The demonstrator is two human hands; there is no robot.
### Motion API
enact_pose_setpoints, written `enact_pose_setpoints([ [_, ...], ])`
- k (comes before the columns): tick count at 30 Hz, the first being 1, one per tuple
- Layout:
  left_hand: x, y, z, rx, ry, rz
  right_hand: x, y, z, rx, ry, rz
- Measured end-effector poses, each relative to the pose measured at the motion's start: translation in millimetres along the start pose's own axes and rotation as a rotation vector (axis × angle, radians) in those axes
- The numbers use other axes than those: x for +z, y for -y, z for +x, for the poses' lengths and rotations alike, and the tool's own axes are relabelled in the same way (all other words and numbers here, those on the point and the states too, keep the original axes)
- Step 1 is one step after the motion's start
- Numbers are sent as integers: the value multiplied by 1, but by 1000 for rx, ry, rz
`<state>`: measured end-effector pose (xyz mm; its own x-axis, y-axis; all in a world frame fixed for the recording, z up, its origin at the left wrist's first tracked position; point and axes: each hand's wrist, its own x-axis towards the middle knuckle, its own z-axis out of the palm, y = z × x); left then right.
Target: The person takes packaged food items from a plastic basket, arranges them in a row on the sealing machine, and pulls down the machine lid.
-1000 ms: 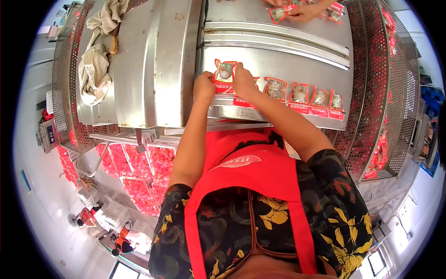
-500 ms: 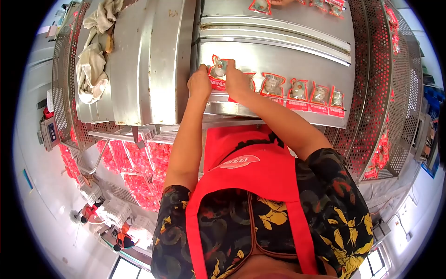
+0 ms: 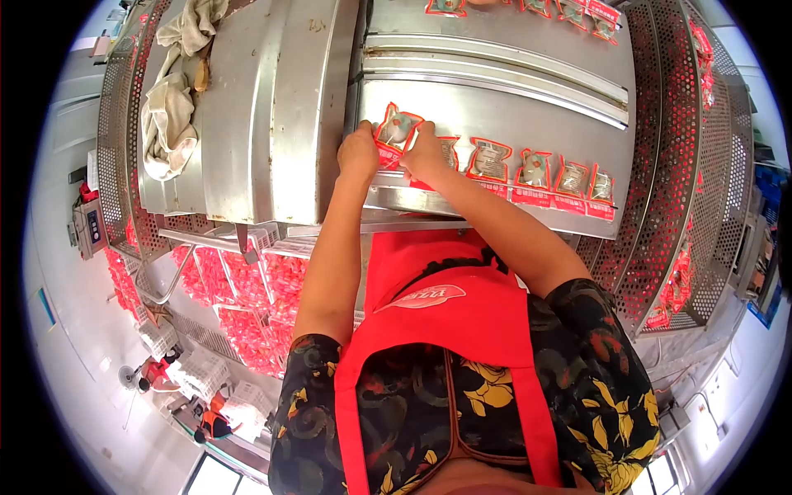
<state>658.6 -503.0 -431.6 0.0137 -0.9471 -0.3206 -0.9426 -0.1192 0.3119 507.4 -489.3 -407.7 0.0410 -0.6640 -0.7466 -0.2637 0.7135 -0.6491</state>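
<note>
A red-edged clear food pouch [image 3: 398, 127] with a pale item inside lies at the left end of a row, slightly tilted. My left hand [image 3: 357, 153] pinches its left edge, fingers closed. At the opposite edge, my right hand [image 3: 426, 155] is closed on the same pouch, its thumb near the lower red band. To the right, along the front strip of the steel surface [image 3: 495, 120], several similar pouches [image 3: 490, 159] lie side by side. One pouch [image 3: 447, 151] is partly hidden behind my right hand.
A metal rail [image 3: 495, 70] divides the steel surface; beyond it lie more pouches [image 3: 569, 11] and part of another person's hand [image 3: 485, 2]. A steel cover [image 3: 289, 107] stands at left, with a cloth [image 3: 169, 124]. Perforated metal baskets [image 3: 668, 165] flank the right.
The pouch between my hands has turned a little and shifted slightly right. My right hand has come down along its edge. The whole view has moved slightly.
</note>
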Motion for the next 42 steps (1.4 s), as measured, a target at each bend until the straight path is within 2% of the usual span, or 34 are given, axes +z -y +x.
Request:
enact_pose_setpoints([
  [1,-1,-1,1,-9,3,1,3,-10,6,-1,-2,0],
  [3,-4,-5,0,-11,-15,-27,9,-28,17,-346,-179,-272],
  [4,-5,-6,-3,-20,-25,-51,10,-32,16,-421,-259,-380],
  [8,-9,-11,-12,-35,-17,-19,13,-35,15,-436,-237,-454],
  [10,-11,-13,-13,-27,100,135,6,-29,7,-363,-139,-417],
  [13,-17,-13,-18,-32,182,177,-5,-30,5,-383,-31,-384],
  [17,-13,-11,-17,-62,217,197,-7,-26,-11,-450,-102,-541],
  [19,-9,-5,-18,-40,145,209,-7,-25,-27,-747,-183,-739],
  [20,-7,0,-21,-42,145,209,-5,-28,-28,-747,-181,-739],
  [22,-20,-3,-39,15,120,186,2,-41,-24,-962,-57,-842],
  [23,-29,-5,-52,14,122,188,5,-48,-19,-961,-56,-839],
  [25,-56,-11,-87,202,-185,-52,12,-61,-7,-1111,-132,-909],
  [27,-73,-5,-118,253,-199,-137,13,-66,-4,-1090,-148,-939],
  [29,-77,4,-145,302,-215,-229,10,-69,-3,-1230,-159,-813],
  [31,-77,15,-167,300,-122,-357,12,-66,-10,-1216,-136,-856],
  [34,-65,34,-185,348,-62,-408,23,-69,-10,-1308,-117,-863],
  [37,-61,51,-188,395,-26,-433,23,-72,-19,-1298,-101,-956],
  [41,-63,74,-182,447,-32,-456,33,-66,-40,-1207,-174,-876],
  [42,-65,79,-180,428,24,-436,38,-65,-39,-1200,-231,-872],
])
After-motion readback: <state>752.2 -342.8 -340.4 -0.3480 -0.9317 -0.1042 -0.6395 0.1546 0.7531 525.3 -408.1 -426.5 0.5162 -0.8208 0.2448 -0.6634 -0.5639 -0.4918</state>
